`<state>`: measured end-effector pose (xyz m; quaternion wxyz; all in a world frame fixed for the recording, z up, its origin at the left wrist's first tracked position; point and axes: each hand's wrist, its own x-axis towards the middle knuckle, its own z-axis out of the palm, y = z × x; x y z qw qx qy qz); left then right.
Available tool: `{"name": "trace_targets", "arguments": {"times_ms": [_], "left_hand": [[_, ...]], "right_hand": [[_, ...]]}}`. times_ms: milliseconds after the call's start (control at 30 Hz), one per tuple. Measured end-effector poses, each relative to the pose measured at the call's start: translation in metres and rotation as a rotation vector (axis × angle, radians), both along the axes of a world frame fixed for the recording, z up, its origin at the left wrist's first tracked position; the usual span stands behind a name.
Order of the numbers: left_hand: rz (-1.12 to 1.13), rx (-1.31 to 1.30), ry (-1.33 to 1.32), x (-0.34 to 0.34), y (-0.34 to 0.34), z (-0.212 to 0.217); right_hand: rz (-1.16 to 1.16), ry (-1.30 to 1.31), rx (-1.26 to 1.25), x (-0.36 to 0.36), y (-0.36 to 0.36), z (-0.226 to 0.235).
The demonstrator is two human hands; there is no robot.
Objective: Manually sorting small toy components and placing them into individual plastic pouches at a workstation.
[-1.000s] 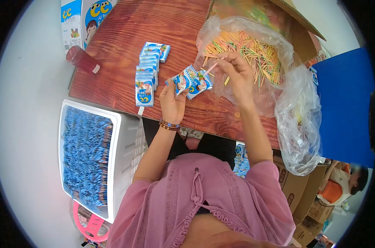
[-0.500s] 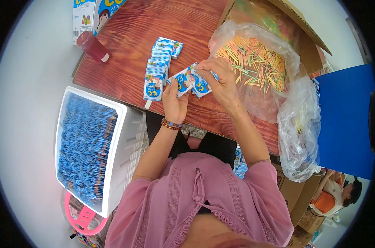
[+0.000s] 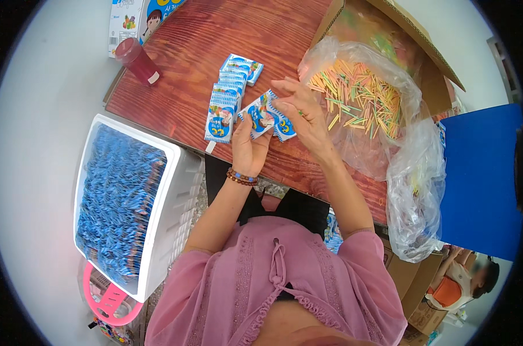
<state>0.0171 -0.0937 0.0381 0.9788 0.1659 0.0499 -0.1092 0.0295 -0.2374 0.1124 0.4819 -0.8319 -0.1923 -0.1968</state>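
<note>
My left hand (image 3: 248, 144) pinches a small blue-and-white packet (image 3: 260, 117) by its lower left edge, just above the table. Another packet of the same kind (image 3: 285, 129) shows partly behind it, to the right. My right hand (image 3: 307, 118) is by the held packet's upper right side, with thumb and index finger apart; its other fingers are curled and partly hidden. Left of my hands, an overlapping row of matching packets (image 3: 221, 120) lies on the wooden table (image 3: 198, 46). Thin pastel sticks (image 3: 359, 92) are heaped on a clear plastic bag (image 3: 414, 196) to the right.
A white bin (image 3: 172, 173) full of blue packets stands at the left, above a pink handle (image 3: 112, 300). A red lidded cup (image 3: 137, 62) and a printed box (image 3: 126, 26) are at the far left. An open cardboard box (image 3: 440, 63) and blue panel (image 3: 483, 179) stand right. Another person (image 3: 460, 282) is behind.
My right fingers have loosened from the packet's right side and spread, with the index finger raised. My left hand keeps its hold on the packet. The whole view has shifted slightly.
</note>
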Motion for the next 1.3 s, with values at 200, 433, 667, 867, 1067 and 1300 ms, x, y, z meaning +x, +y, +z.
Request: {"name": "trace_targets", "arguments": {"times_ms": [200,433,667,867,1067,1300], "left_hand": [[0.054,0.018,0.023,0.002,0.002,0.004],[0.141,0.233,-0.054,-0.004,0.027,0.007],[0.458,0.756,0.006,-0.024,0.073,-0.019],[0.555,1.968,-0.479,-0.019,0.087,-0.031],[0.58,2.027,-0.508,-0.024,0.071,-0.015],[0.35,1.936,-0.7,0.008,-0.013,-0.013]], "right_hand": [[-0.101,0.308,0.463,-0.004,0.013,-0.004],[0.261,0.585,0.401,0.009,0.02,-0.013],[0.237,0.691,0.25,0.032,0.067,-0.04],[0.05,0.448,-0.218,0.054,0.078,-0.067],[-0.08,0.284,-0.078,0.024,0.011,-0.072],[-0.392,0.559,0.108,-0.021,-0.057,-0.084]]}}
